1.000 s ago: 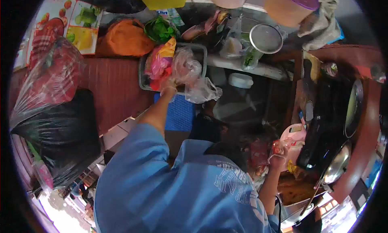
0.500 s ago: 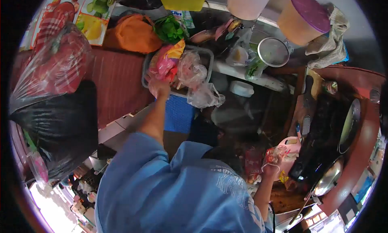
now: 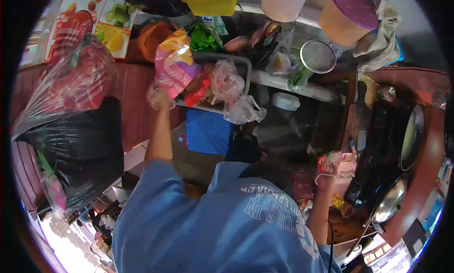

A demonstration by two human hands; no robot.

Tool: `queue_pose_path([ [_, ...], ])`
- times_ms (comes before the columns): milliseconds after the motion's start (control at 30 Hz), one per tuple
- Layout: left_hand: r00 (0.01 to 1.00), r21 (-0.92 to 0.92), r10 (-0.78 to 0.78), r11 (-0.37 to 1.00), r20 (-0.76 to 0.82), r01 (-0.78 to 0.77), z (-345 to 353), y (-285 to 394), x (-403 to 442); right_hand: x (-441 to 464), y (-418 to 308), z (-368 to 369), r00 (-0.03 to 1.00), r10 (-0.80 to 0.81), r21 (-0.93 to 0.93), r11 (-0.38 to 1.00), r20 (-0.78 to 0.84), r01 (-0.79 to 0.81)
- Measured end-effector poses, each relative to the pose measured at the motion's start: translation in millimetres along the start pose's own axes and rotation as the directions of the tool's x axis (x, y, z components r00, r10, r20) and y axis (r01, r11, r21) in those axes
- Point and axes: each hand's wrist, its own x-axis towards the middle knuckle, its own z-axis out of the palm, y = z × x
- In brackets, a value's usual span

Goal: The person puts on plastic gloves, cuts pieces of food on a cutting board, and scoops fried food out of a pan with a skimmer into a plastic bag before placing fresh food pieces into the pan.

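My left hand [image 3: 161, 99] is closed on the lower end of a pink, purple and yellow plastic packet [image 3: 175, 67], held tilted over the left edge of a grey bin [image 3: 248, 67]. In the bin lie a red wrapper [image 3: 197, 91] and clear plastic bags [image 3: 226, 81], one of them hanging over the front rim. My right hand [image 3: 329, 172] grips a small red-and-clear plastic packet [image 3: 327, 162], in front of a pink plastic container [image 3: 349, 165]. The fingers of both hands are partly hidden.
A blue textured lid or board [image 3: 208, 132] is below the bin. Leafy greens [image 3: 203, 36] and an orange bag [image 3: 153, 40] are behind it. At right are a black stove [image 3: 373, 145], a pan [image 3: 411, 138] and a metal lid [image 3: 391, 199]. Large plastic bags [image 3: 75, 145] fill the left.
My left hand has drawn the pink packet up and left out of the bin, uncovering the red wrapper. My right hand has risen slightly and to the right with its packet.
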Motion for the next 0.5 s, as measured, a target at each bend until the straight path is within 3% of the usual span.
queue_pose_path([
  [67,0.999,-0.185,-0.007,0.983,0.043,0.014,-44,-41,5,14,2,-16,1.0,0.025,0.049,0.999,-0.014,-0.024],
  [133,0.995,-0.078,0.013,0.997,-0.104,-0.021,-76,22,-10,33,4,-41,0.992,0.116,0.052,0.992,0.056,-0.119],
  [233,0.954,0.127,0.116,0.988,-0.276,-0.083,-103,108,-20,29,13,-19,0.997,0.07,0.008,0.997,0.031,-0.071],
  [300,0.956,0.173,0.113,0.983,-0.272,-0.067,-117,95,-11,18,15,4,0.997,0.077,0.015,0.997,0.022,-0.077],
  [333,0.995,0.325,-0.014,0.945,-0.094,0.044,-131,67,8,15,15,11,0.997,0.076,0.024,0.997,0.009,-0.076],
  [400,0.983,0.486,-0.175,0.865,0.057,0.125,-126,41,14,15,16,14,0.998,0.039,-0.035,0.999,0.042,-0.037],
  [433,1.0,0.583,-0.015,0.813,0.007,0.009,-113,31,9,15,16,14,0.997,-0.004,-0.086,0.996,0.074,0.011],
  [500,0.989,0.678,0.146,0.73,-0.025,-0.09,-88,-6,9,15,13,13,1.0,0.015,-0.094,0.995,0.027,-0.012],
])
